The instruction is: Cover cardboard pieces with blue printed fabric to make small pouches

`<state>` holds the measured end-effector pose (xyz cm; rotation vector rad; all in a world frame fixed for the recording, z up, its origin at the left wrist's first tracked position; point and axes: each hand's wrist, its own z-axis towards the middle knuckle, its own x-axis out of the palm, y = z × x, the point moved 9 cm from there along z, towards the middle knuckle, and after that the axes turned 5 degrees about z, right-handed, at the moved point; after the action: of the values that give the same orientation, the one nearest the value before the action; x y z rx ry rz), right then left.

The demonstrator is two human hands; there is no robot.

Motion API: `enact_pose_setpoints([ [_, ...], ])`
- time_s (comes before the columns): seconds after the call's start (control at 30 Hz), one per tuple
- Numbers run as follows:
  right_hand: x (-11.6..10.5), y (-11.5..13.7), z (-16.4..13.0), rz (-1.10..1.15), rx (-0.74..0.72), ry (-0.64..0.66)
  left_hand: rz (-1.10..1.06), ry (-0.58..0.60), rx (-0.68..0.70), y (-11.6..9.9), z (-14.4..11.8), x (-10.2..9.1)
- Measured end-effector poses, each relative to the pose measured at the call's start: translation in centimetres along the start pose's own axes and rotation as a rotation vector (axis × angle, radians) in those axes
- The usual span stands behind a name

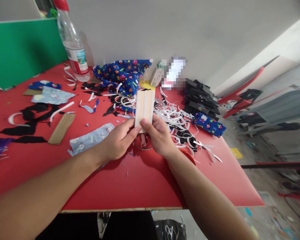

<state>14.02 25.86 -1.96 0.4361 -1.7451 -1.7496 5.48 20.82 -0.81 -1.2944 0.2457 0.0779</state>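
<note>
I hold up a small flat rectangular panel (pixel 145 103), cream-coloured with white strips running along its length. My left hand (pixel 121 138) grips its lower left edge, thumb on the face. On the lower right, my right hand (pixel 160 133) is closed on the same panel, its thumb pressed on the front. The panel's back and most of my fingers are hidden. A pale blue patterned fabric piece (pixel 91 136) lies by my left hand. White curled strips (pixel 175 116) are heaped beyond my right hand. Under my right forearm shows a red curved rim (pixel 190 156), mostly covered.
On the red table (pixel 125 190) are blue patterned fabric (pixel 126 75), a plastic bottle (pixel 76 56), a brown card strip (pixel 61 129), black scraps (pixel 22 128), a stack of black pieces (pixel 200 98), a folded blue patterned piece (pixel 208 124) and a blurred-out phone-like object (pixel 174 71).
</note>
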Motion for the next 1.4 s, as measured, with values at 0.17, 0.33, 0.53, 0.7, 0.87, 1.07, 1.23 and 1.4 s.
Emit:
enact_pose_setpoints([
  [0.17,-0.3,0.2,0.1,0.028,-0.051,-0.023,0.082,-0.023,0.031,-0.1,-0.1,-0.4],
  [0.33,1.7,0.0,-0.6,-0.189,0.009,0.29,-0.188,-0.328,0.023,1.3,-0.3,-3.4],
  [0.53,0.6,2.7,-1.1,-0.591,-0.28,0.051,-0.028,-0.488,0.118,-0.4,-1.0,-4.9],
  [0.7,0.7,5.7,-2.8,-0.633,-0.587,-0.134,-0.005,-0.332,0.088,0.1,-1.4,-2.5],
  [0.87,1.3,6.6,-3.6,-0.687,-0.713,-0.12,-0.097,-0.285,0.055,0.8,-1.7,-1.9],
  [1.07,1.7,6.9,-3.8,-0.673,-0.764,-0.104,0.001,-0.287,0.114,-0.6,-1.8,-2.1],
  [1.23,1.7,6.8,-3.6,-0.683,-0.753,-0.112,0.058,-0.303,0.159,-1.2,-1.8,-2.1],
  [1.4,1.6,6.3,-3.4,-0.685,-0.72,-0.108,0.07,-0.314,0.159,-1.0,-1.8,-2.2],
])
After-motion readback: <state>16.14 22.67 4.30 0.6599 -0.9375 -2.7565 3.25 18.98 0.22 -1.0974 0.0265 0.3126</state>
